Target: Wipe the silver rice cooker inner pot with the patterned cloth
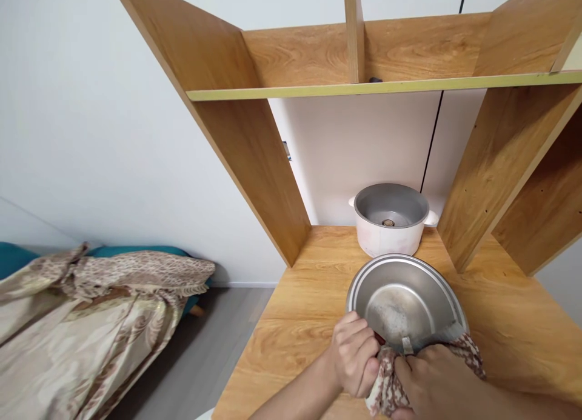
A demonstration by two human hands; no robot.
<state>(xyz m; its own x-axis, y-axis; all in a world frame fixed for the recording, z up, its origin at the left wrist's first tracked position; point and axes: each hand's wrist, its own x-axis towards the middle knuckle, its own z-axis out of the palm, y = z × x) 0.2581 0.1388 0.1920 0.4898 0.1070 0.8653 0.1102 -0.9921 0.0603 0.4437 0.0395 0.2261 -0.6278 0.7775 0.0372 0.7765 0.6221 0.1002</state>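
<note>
A patterned brown-and-white cloth (390, 377) is bunched between my two hands at the near rim of a metal pot (402, 302). My left hand (357, 353) is closed in a fist around the cloth's left end, close to the pot's left rim. My right hand (434, 377) is closed on the cloth to the right, its fingertips partly hidden. Part of the cloth spreads over the pot's right near edge, and a small pale tag shows on it. The pot sits on the wooden desk, its bottom marked with whitish stains.
Behind the pot stands a white rice cooker body (388, 241) with a grey inside, lidless. Wooden shelf panels (254, 147) rise on both sides of the desk (282, 323). At the left, a patterned cover lies over a teal sofa (150, 250).
</note>
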